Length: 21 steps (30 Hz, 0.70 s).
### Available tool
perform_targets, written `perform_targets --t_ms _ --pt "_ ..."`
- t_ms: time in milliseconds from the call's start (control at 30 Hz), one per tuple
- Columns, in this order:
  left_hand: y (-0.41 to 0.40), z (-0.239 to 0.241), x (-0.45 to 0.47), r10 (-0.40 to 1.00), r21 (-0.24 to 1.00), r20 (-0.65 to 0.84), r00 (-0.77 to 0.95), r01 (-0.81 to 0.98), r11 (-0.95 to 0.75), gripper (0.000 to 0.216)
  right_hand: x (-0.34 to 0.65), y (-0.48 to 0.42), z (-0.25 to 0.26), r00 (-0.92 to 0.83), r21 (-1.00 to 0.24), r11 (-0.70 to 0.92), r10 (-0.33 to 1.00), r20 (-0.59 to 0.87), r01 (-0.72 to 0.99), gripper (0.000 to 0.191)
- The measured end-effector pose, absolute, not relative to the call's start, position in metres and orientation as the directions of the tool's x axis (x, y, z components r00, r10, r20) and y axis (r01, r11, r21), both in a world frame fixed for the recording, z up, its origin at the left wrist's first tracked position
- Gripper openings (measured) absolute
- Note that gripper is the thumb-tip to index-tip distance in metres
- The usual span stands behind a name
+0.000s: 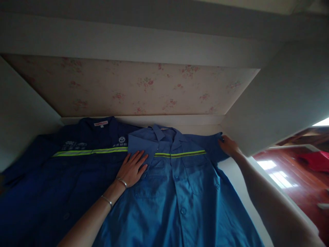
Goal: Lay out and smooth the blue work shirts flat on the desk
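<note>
A light blue work shirt (180,192) with a yellow reflective stripe lies face up, buttons closed, collar toward the wall. My left hand (133,167) rests flat on its folded left sleeve, fingers spread, two thin bracelets on the wrist. My right hand (228,145) grips the shirt's right shoulder edge near the white side wall, fingers closed on the cloth. A dark navy work shirt (64,171) with the same kind of stripe and white logos lies to the left, partly under the light blue one.
Both shirts lie on a white surface (236,178) inside an alcove. A floral wallpaper panel (133,89) forms the back, and white walls (277,103) close both sides. A red-brown wooden floor (290,178) shows at lower right.
</note>
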<state>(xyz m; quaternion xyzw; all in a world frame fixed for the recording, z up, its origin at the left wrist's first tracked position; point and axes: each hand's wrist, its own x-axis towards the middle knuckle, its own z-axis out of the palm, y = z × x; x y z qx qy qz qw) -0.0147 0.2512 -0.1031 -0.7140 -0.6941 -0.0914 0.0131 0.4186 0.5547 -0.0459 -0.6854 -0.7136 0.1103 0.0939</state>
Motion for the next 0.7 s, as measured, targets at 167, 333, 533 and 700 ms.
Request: perform_targets --t_ms 167,333,533,700 --pt "0.253 -0.103 -0.014 0.984 0.136 0.176 0.006 0.990 -0.030 0.050 0.368 0.525 -0.009 -0.236 -0.348 0.216 0.972 -0.015 0.912 0.046" --pt "0.246 -0.094 -0.006 0.957 0.206 0.278 -0.082 0.978 0.024 0.044 0.307 0.455 -0.013 -0.522 -0.592 0.334 0.834 -0.176 0.734 0.045" --pt "0.121 -0.054 0.030 0.889 0.445 0.389 -0.242 0.894 0.049 0.032 0.363 0.339 -0.034 -0.555 -0.917 0.115 0.822 -0.128 0.382 0.044" --pt "-0.009 -0.089 0.049 0.821 0.395 0.382 -0.424 0.878 0.270 0.043 0.475 0.229 -0.080 0.269 -0.918 -0.276 0.942 -0.200 0.284 0.061"
